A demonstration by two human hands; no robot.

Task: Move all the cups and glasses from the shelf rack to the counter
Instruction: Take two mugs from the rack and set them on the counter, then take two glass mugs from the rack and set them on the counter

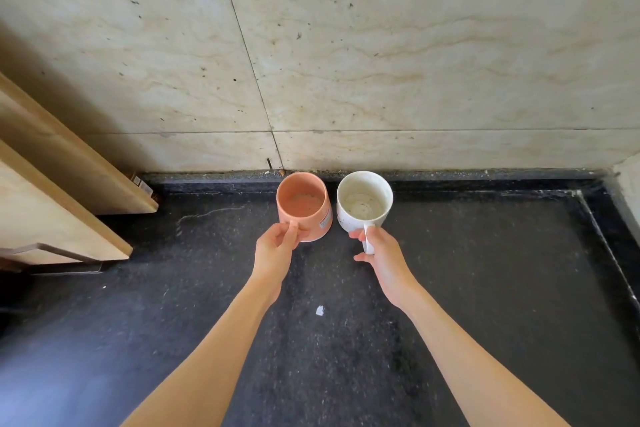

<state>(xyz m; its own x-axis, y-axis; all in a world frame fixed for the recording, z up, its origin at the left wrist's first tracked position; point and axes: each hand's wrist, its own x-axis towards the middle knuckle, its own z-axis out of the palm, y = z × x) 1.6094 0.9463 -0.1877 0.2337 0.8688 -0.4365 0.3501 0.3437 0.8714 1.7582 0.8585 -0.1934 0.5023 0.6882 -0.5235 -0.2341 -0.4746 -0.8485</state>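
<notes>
Mugs sit upright side by side near the wall edge of the dark worktop (485, 288): my left hand (277, 246) grips the orange mug (303, 206) by its handle, my right hand (381, 253) the white mug (363, 204) likewise; bare worktop all around.

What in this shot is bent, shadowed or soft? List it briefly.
Head view: wide-angle distortion bows the tiled wall seams and the counter edge on the right; soft, even light, no harsh glare; a broad shadow falls on the wall's upper left beside the wooden boards; the orange mug and white mug are sharp, while the forearms near the bottom edge look slightly soft.
</notes>
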